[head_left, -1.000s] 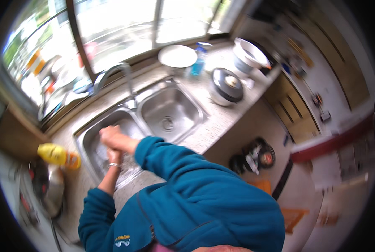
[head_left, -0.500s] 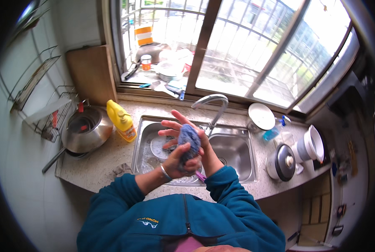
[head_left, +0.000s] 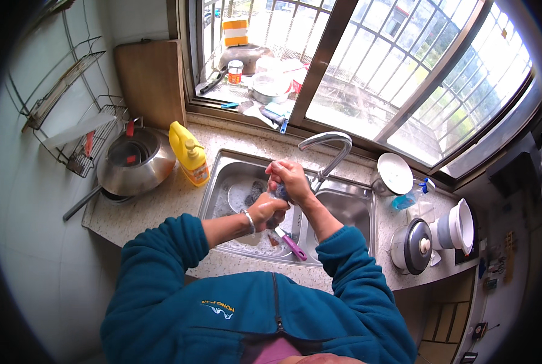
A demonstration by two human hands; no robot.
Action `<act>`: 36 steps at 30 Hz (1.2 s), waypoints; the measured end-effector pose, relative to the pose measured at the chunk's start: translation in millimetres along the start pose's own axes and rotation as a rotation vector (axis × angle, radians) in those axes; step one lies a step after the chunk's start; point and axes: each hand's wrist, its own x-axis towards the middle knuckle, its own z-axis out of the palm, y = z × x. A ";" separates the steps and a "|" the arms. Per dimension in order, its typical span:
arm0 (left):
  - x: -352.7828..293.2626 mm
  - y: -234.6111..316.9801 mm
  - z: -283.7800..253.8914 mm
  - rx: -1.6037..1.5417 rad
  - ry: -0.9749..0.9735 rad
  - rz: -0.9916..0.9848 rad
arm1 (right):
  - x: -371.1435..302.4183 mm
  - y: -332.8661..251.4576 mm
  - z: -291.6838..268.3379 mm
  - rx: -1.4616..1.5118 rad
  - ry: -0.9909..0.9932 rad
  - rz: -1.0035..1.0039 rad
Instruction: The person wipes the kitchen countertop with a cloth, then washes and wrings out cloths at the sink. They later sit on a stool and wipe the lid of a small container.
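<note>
Over the left basin of the steel sink (head_left: 215, 176), both my hands are closed around a wadded blue-grey cloth (head_left: 279, 192). My left hand (head_left: 266, 212), with a silver bangle at its wrist, grips the lower end. Above it, my right hand (head_left: 290, 180) is wrapped round the upper end, so only a little of the cloth shows between them. Foamy water lies in the basin, with a white plate (head_left: 236, 197) and a dark scrubber (head_left: 256, 191) in it. A utensil with a purple handle (head_left: 294, 248) leans on the basin's front edge, just below my hands.
The faucet (head_left: 328, 138) arches behind the right basin. At left stand a yellow detergent bottle (head_left: 189, 155) and a steel wok (head_left: 156, 167). On the right are a blue spray bottle (head_left: 404, 200), a lidded cooker (head_left: 411, 246) and white bowls (head_left: 462, 225).
My right hand, earlier spread open against the cloth, has closed around it. More of the purple handle shows now. The whole view has shifted a little.
</note>
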 end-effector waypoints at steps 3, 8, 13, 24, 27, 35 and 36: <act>20.5 -28.7 -13.1 0.096 0.237 0.124 | 16.7 33.3 -2.4 -0.192 0.061 -0.023; 54.9 -76.2 -50.8 0.371 0.422 0.216 | 30.9 84.8 -3.0 -0.653 0.216 -0.185; 76.7 -112.3 -70.3 0.490 0.565 0.148 | 40.0 112.0 -1.4 -1.207 0.271 -0.222; 83.2 -122.0 -73.5 0.273 0.567 0.509 | 35.3 87.1 31.3 -1.385 0.293 0.117; 80.8 -114.0 -73.3 -0.121 0.447 0.511 | 38.3 93.7 28.2 -1.394 0.321 0.113; 12.3 -40.9 -63.2 1.348 0.603 0.790 | -24.1 75.2 -23.2 -0.339 0.283 -0.083; 6.0 -38.9 -59.8 1.403 0.566 0.873 | -36.4 70.2 -32.5 -0.274 0.227 0.019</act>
